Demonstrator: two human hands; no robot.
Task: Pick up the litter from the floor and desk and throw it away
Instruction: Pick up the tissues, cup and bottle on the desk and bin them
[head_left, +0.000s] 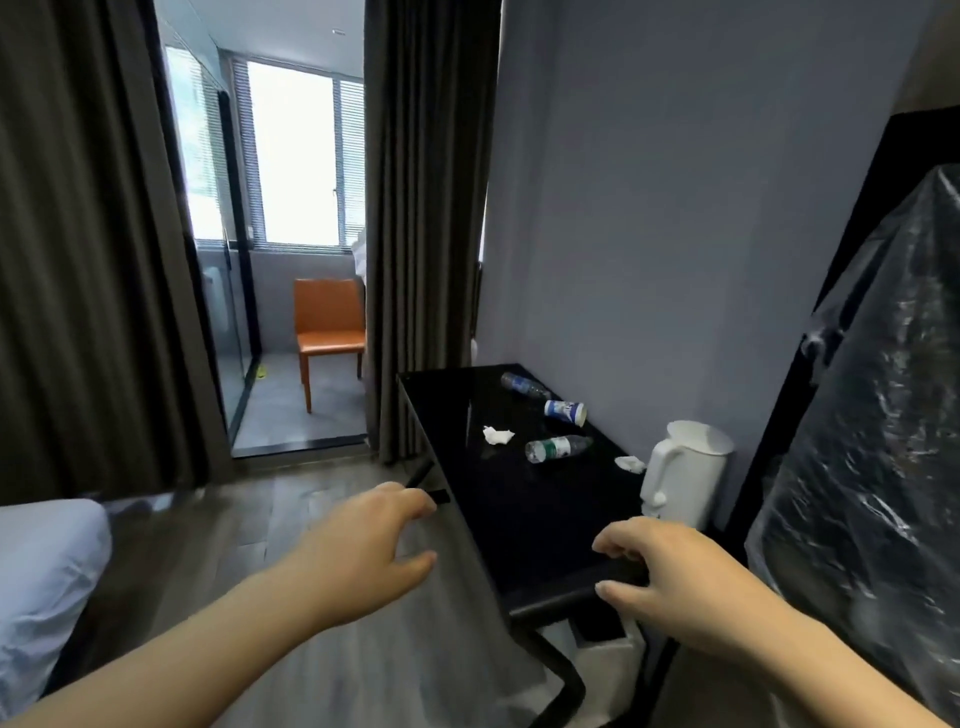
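Note:
A black desk (524, 525) stands against the right wall. On it lie a clear bottle with a blue label (523, 385), a tipped blue and white paper cup (566, 411), a clear bottle with a green label (557, 449), a crumpled tissue (497, 435) and a second crumpled tissue (630, 463) by the kettle. My left hand (371, 553) hovers over the floor left of the desk, fingers loosely curled, holding nothing. My right hand (675, 574) hovers over the desk's near edge, fingers loosely curled, also holding nothing.
A white kettle (685, 475) stands at the desk's right side. A clear plastic bag (878, 426) hangs at far right. A bed corner (41, 582) is at left. Dark curtains (421, 234) frame a balcony doorway with an orange chair (328, 325). Wood floor (291, 514) lies between.

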